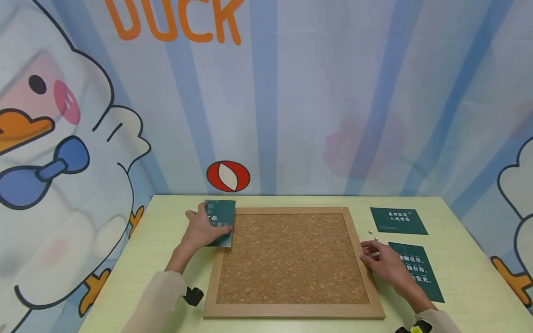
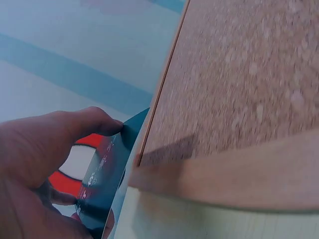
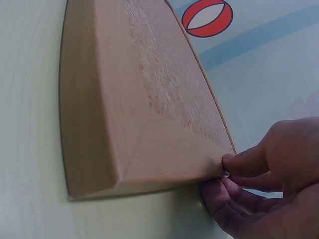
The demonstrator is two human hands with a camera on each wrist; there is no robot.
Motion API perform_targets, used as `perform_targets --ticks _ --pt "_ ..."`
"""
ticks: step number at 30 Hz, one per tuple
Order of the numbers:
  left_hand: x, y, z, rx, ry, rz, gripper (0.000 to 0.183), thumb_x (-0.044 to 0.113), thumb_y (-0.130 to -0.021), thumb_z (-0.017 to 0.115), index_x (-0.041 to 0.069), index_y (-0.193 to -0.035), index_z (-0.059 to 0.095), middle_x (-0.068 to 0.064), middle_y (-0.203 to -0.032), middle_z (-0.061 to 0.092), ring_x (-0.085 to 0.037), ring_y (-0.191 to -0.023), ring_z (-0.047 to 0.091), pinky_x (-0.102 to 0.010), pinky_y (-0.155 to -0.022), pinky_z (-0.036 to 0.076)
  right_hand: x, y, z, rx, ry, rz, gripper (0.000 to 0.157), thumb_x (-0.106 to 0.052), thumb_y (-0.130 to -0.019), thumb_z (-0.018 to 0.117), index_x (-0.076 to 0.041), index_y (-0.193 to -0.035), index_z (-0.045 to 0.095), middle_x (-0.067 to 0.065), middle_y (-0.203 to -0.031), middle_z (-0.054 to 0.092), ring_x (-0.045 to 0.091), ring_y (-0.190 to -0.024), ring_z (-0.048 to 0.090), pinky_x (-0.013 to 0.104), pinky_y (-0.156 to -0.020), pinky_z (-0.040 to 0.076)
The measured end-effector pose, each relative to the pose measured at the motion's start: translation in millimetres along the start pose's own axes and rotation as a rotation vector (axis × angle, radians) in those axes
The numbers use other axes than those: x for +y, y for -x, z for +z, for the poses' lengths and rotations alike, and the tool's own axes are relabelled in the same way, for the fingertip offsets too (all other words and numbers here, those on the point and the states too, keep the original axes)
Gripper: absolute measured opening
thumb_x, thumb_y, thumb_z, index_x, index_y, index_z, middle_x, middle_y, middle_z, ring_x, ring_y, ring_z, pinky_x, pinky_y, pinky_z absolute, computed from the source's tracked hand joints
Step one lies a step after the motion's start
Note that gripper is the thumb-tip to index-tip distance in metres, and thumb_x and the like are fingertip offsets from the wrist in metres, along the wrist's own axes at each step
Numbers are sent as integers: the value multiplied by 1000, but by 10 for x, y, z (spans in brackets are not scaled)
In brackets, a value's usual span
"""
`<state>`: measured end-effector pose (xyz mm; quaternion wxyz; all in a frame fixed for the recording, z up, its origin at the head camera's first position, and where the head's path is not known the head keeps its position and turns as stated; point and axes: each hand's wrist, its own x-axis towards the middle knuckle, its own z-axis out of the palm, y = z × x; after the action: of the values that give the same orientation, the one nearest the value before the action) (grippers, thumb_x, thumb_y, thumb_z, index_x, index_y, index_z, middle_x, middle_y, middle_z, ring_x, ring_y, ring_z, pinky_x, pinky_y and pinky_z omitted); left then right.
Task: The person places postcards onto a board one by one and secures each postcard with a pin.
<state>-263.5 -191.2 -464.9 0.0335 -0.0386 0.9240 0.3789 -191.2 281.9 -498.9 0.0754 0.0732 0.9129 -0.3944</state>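
Observation:
My left hand (image 1: pixel 201 229) grips a dark green card (image 1: pixel 226 215) with white writing at the upper left corner of a cork board (image 1: pixel 291 259). In the left wrist view, the thumb lies on one face of the card (image 2: pixel 129 132) and fingers are at its other edge. The card overlaps the board's wooden rim (image 1: pixel 291 210). My right hand (image 1: pixel 385 263) is at the board's right rim with thumb and fingertips close together. In the right wrist view, these fingers (image 3: pixel 249 162) are by the wooden rim (image 3: pixel 174 149); whether they pinch something tiny is unclear.
Right of the board, a green card (image 1: pixel 398 221) lies on the pale table (image 1: pixel 137 282). Another green card (image 1: pixel 430 277) is partly under my right forearm and hand. Two tiny silvery pieces (image 1: pixel 370 232) lie beside them. A printed duck curtain (image 1: pixel 300 92) hangs behind the table.

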Motion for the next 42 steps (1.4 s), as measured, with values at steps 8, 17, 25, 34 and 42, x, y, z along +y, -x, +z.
perform_targets --ticks 8,17,25,34,42 --pt "178 66 216 1 -9 26 113 37 -84 84 -3 -161 12 -34 -139 23 -43 -104 58 -56 -88 54 -4 4 -1 -7 -9 3 37 -4 -103 61 7 -138 55 22 -116 63 35 -103 65 39 -79 59" --pt "273 93 434 -17 -33 42 110 27 -84 83 -6 -161 12 -32 -131 28 -35 -91 58 -46 -78 55 -6 9 0 -6 -6 10 37 -3 -103 60 6 -138 55 21 -117 62 34 -103 65 38 -79 59" --pt "281 97 585 -12 2 64 105 16 -81 84 -5 -158 17 -30 -128 30 -32 -87 58 -42 -72 54 -10 6 -1 -6 -3 8 38 -4 -103 61 7 -139 55 22 -116 62 36 -103 64 37 -79 59" --pt "292 104 624 -31 -24 54 102 17 -81 85 -9 -156 21 -30 -130 30 -34 -92 57 -46 -79 55 -2 14 5 -1 -1 3 38 -3 -103 60 7 -139 55 22 -117 63 35 -103 64 37 -79 59" --pt "304 102 555 -93 -131 46 102 27 -84 85 -9 -158 24 -35 -133 35 -44 -112 51 -59 -91 52 14 7 20 5 9 1 37 -2 -103 60 7 -139 55 21 -115 63 33 -102 64 38 -78 59"
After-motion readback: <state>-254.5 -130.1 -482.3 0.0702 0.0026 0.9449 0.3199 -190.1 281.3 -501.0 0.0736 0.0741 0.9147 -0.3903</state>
